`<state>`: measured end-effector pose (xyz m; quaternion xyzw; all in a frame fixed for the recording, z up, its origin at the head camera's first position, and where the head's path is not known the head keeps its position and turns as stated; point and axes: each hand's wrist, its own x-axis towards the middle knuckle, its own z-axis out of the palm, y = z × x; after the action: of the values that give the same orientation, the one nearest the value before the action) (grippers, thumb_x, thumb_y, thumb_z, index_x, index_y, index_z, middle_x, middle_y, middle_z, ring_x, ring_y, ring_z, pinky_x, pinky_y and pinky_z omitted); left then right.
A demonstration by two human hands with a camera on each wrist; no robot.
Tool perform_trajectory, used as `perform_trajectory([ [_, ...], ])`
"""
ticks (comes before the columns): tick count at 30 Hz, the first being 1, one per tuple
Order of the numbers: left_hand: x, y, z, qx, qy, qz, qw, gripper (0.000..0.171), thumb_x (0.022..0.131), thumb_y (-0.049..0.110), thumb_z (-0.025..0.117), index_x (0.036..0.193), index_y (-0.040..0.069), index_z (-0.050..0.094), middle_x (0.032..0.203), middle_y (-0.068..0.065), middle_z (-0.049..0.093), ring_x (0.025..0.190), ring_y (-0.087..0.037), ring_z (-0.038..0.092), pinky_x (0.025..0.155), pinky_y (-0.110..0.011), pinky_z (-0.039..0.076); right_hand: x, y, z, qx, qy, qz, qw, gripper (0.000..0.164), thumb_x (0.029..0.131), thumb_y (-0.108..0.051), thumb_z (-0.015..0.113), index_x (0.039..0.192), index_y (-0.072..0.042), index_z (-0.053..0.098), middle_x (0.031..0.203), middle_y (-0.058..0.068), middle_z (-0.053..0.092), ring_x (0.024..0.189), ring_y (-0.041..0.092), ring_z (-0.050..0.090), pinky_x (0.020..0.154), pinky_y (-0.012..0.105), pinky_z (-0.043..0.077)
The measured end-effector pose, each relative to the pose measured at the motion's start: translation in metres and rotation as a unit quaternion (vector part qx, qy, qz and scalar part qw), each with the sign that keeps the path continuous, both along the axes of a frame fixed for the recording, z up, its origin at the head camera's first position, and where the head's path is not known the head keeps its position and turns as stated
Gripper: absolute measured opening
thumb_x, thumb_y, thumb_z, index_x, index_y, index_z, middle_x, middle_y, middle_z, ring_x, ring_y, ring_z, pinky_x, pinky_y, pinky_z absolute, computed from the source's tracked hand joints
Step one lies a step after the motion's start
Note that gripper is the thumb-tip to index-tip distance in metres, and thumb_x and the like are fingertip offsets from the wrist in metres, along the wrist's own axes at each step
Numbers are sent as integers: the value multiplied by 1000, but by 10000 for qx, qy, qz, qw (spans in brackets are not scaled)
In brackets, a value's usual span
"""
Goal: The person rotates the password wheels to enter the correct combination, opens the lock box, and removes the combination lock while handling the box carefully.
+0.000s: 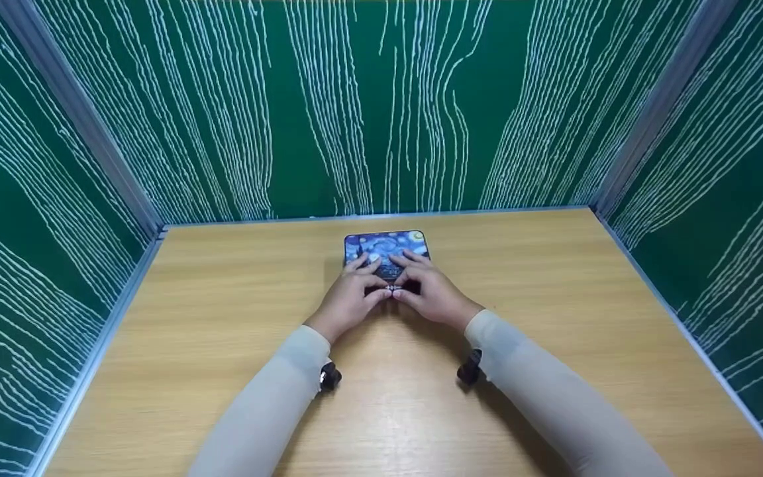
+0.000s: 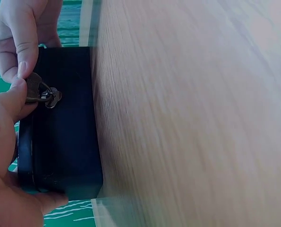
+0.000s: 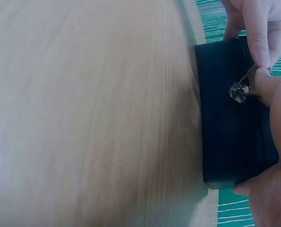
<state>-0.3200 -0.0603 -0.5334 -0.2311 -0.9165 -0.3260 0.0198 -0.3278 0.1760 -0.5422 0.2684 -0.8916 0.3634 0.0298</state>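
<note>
A small dark box [image 2: 67, 142] with a blue swirling night-sky painting on its lid [image 1: 381, 244] sits toward the back of the table. On its front face is a metal clasp [image 2: 33, 88], a bronze-coloured flap linked by a wire loop to a silver plate [image 3: 237, 92]. My left hand [image 1: 347, 297] pinches the flap between thumb and index finger, its other fingers spread over the lid. From the other side my right hand [image 1: 436, 291] pinches the same flap, thumb tips close together. The index fingertips are partly hidden behind the thumbs.
The wooden tabletop [image 1: 222, 318] surrounds the box. Green panels with white wavy lines [image 1: 302, 119] stand at the back and both sides, framed by metal posts [image 1: 653, 93]. Small dark devices [image 1: 330, 376] are strapped at both wrists.
</note>
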Motion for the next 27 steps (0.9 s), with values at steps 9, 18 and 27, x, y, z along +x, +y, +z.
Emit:
perform_trajectory([
  [9,1,0,-1,-48,-48,101,9999,32,108,39,79,133,20,85,179,0,49,177,-32,27,142,-56,29,0,0,2,-36,-83,30,10000,10,109,-23,78,107,-13,79,180,4,48,176,39,27,141,66,25],
  [18,1,1,2,-30,-206,165,9996,31,110,38,76,134,21,85,179,2,48,177,-31,26,142,-56,29,-1,1,3,5,-211,-14,9998,6,110,-23,78,109,-17,80,181,1,47,177,37,25,141,66,24],
  [27,1,1,2,-18,-173,134,9998,30,110,39,75,132,21,86,178,1,49,177,-30,26,142,-57,29,-3,2,1,3,-192,16,9998,7,109,-22,80,110,-16,81,181,0,47,177,35,25,142,65,23],
])
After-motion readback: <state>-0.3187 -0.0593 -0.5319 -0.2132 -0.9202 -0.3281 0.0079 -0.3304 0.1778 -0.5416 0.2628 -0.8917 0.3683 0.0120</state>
